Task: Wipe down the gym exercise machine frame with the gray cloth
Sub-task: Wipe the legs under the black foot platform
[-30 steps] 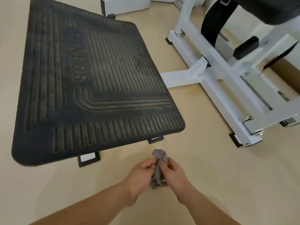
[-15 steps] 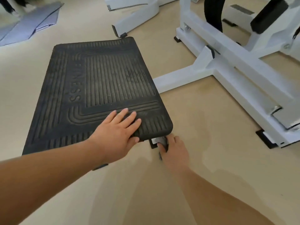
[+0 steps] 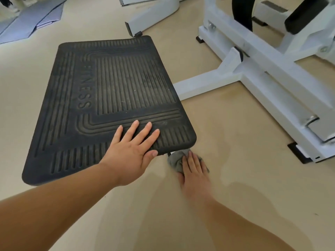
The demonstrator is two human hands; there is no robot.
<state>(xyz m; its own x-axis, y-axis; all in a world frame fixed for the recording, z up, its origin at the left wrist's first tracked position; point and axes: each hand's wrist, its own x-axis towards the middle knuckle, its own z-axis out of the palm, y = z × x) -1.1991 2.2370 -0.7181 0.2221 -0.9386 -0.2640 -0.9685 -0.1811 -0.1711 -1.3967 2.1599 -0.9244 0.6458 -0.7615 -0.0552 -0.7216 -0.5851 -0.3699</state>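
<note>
- Head view: my left hand [image 3: 132,151] lies flat on the near right part of the black plate [image 3: 108,91]. Its fingers are spread and straight, the thumb is at the plate's near edge, and it grasps nothing.
- My right hand [image 3: 194,172] presses the cloth [image 3: 175,161] down at floor [image 3: 235,187] level, fingers [image 3: 192,158] laid nearly straight over it, not curled round it. Whether the thumb tucks under, I cannot tell.
- The cloth sits bunched just below the plate's near right corner, against a small foot [image 3: 170,153] that is mostly hidden by the plate.
- It lies under and just left of my right fingers. The left hand is close beside it, but up on the plate.
- The white frame [image 3: 272,91] lies ahead and to the right, well apart from the cloth. Its main rail runs from far left to near right, and a beam [image 3: 199,84] comes out from under the plate to join it.
- I judge the next stroke belongs to the right hand: over the foot, then away and rightward along the beam's length.
</note>
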